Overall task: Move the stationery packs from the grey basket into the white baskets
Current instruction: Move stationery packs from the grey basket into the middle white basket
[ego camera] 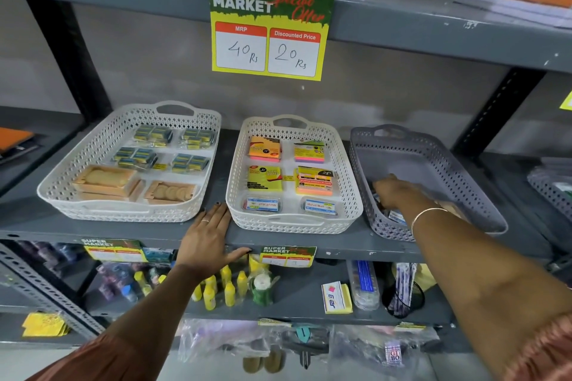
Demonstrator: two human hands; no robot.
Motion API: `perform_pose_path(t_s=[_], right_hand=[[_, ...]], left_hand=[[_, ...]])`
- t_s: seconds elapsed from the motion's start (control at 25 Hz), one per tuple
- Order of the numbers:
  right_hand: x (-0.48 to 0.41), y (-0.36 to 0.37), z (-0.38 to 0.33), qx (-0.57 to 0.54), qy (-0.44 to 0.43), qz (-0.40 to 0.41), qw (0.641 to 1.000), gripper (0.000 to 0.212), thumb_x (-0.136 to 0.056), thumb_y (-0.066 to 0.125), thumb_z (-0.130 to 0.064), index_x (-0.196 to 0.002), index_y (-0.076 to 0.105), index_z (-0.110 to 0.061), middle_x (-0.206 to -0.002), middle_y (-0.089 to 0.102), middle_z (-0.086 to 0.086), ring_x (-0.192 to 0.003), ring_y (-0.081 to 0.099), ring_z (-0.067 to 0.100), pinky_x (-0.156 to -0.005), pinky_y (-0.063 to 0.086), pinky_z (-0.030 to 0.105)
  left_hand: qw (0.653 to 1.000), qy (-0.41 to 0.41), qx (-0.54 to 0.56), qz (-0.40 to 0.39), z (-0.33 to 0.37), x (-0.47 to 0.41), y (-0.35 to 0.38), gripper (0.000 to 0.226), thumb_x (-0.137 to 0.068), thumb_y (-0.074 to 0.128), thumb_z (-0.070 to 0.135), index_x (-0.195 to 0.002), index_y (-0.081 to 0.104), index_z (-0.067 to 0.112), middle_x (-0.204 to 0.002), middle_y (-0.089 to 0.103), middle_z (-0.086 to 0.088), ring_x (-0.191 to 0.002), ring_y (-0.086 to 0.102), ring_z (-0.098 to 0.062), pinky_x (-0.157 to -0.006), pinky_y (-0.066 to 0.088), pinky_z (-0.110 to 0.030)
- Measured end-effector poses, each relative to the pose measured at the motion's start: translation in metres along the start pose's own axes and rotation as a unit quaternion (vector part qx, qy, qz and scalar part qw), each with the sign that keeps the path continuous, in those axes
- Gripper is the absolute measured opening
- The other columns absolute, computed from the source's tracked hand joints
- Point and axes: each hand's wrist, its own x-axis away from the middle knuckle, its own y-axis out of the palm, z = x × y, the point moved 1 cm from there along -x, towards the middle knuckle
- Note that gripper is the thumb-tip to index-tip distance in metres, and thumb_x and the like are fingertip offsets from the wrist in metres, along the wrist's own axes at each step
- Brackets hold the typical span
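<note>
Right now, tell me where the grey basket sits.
In the head view, the grey basket is on the right of the middle shelf, beside the middle white basket, with the right hand reaching into it.

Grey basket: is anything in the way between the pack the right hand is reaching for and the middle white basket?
Only the basket walls. The right hand is down inside the grey basket at a small pack; the middle white basket stands right beside it, with a free spot between its bottom two packs.
</note>
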Motion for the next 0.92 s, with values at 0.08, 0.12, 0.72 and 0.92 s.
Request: perform_pose_path(t_s=[0.08,0.12,0.72,0.92], right_hand=[[0.002,-0.007,0.004,-0.016,-0.003,0.023,1.0,0.04,-0.09,0.053,-0.014,-0.13,0.051,-0.015,-0.134,0.049,0.017,-0.122,0.052,0.033,-0.099,0.046,0.039],[0.003,-0.013,0.006,-0.042,-0.003,0.037,0.998,0.039,-0.089,0.055,-0.018,-0.128,0.055,-0.018,-0.133,0.053,0.015,-0.121,0.054,0.032,-0.097,0.047,0.037],[0.029,-0.051,-0.112,-0.107,-0.171,0.038,0.979,0.035,-0.082,0.057,-0.044,-0.09,0.058,-0.01,-0.097,0.058,0.008,-0.094,0.06,0.027,-0.068,0.041,0.029],[0.025,-0.039,-0.118,-0.088,-0.177,0.05,0.979,0.043,-0.082,0.057,-0.042,-0.108,0.067,-0.009,-0.103,0.064,0.011,-0.103,0.061,0.03,-0.077,0.047,0.032]], left_hand=[[1.0,0.002,0.0,0.0,0.0,0.0,-0.001,0.099,-0.076,0.017,0.081,-0.126,0.05,0.001,-0.127,0.056,-0.018,-0.117,0.052,-0.031,-0.099,0.039,-0.046],[1.0,0.002,0.0,0.0,0.001,0.001,-0.002,0.099,-0.076,0.017,0.081,-0.126,0.051,0.001,-0.126,0.056,-0.018,-0.116,0.053,-0.031,-0.098,0.04,-0.046],[1.0,0.0,0.001,0.007,0.002,0.002,-0.003,0.102,-0.076,0.014,0.081,-0.125,0.051,-0.001,-0.125,0.057,-0.019,-0.115,0.053,-0.032,-0.097,0.04,-0.047],[1.0,0.004,0.0,0.003,0.001,0.001,-0.001,0.102,-0.076,0.014,0.081,-0.126,0.05,0.0,-0.128,0.055,-0.019,-0.118,0.051,-0.031,-0.099,0.038,-0.046]])
